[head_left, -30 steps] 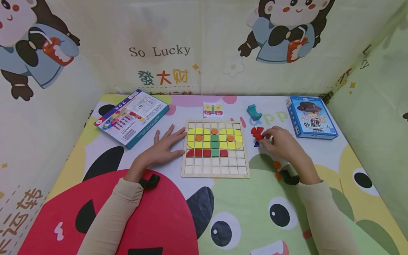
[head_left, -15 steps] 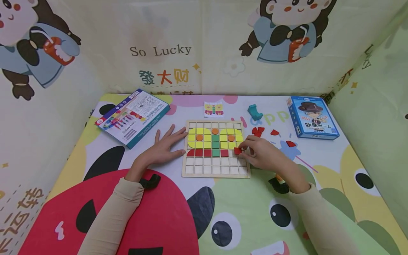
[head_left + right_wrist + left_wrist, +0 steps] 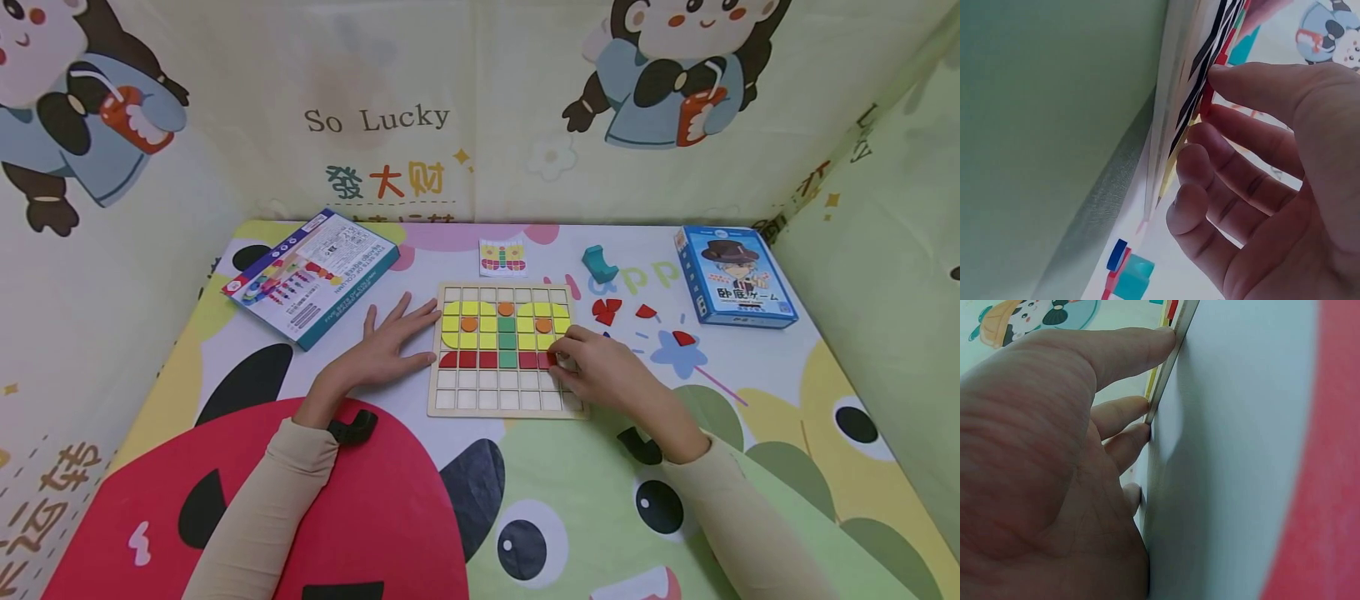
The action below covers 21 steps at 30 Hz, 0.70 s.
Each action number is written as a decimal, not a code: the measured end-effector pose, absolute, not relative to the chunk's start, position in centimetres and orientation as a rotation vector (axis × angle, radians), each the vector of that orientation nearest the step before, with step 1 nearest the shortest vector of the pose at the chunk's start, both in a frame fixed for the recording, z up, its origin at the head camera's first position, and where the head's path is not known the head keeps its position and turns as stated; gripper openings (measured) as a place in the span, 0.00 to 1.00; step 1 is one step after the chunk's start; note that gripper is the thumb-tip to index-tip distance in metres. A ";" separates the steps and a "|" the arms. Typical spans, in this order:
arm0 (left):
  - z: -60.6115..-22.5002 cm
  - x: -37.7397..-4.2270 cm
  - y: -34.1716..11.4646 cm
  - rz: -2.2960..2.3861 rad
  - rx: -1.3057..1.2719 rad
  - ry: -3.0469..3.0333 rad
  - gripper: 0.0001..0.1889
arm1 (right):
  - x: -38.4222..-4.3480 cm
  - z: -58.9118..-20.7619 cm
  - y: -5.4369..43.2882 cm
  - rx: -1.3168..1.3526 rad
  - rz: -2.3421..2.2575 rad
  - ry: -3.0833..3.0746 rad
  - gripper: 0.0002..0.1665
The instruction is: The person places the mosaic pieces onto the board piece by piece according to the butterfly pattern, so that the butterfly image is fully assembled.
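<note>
A wooden grid board (image 3: 487,404) lies on the table, partly filled with yellow, green, orange and red tiles. My left hand (image 3: 378,346) lies with fingers spread, thumb and fingertips at the board's left edge. In the left wrist view the thumb (image 3: 1141,353) meets that edge. My right hand (image 3: 603,367) is over the board's right side. Between its thumb and index finger it pinches a red tile (image 3: 1207,97), held right at the grid in the red row. The remaining fingers curl loosely, and the hand hides the cells at that row's right end.
Several loose red tiles (image 3: 607,311) lie right of the board. Behind it are a butterfly pattern card (image 3: 502,258) and a teal curved piece (image 3: 599,264). A white-and-teal box (image 3: 315,279) stands back left, a blue game box (image 3: 735,275) back right.
My right hand has moved left from the loose red pieces to the board, carrying a red tile down to the red row. The left hand has stayed in place.
</note>
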State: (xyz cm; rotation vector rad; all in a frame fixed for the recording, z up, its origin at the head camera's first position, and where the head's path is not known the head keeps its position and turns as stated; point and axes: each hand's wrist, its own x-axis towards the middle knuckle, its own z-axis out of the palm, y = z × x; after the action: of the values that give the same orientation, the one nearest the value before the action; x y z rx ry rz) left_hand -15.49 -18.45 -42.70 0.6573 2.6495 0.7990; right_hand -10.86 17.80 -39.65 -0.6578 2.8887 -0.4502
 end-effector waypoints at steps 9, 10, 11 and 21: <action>-42.5 -15.5 -18.4 0.796 0.653 2.650 0.44 | -10.8 -39.5 17.7 -0.633 -0.431 2.895 0.21; -42.5 -15.5 -18.4 0.796 0.653 2.650 0.44 | -10.8 -39.6 17.7 -0.631 -0.435 2.896 0.21; -42.6 -15.5 -18.4 0.795 0.654 2.652 0.44 | -10.8 -39.6 17.7 -0.627 -0.438 2.895 0.21; -42.9 -15.6 -18.4 0.794 0.659 2.658 0.44 | -10.8 -39.8 17.8 -0.606 -0.466 2.876 0.21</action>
State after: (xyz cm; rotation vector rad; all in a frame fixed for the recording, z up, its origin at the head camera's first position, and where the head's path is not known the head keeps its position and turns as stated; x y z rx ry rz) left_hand -15.56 -18.44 -42.87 0.6590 2.6577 0.7940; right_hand -10.76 17.84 -39.75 -0.6061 2.8762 -0.4661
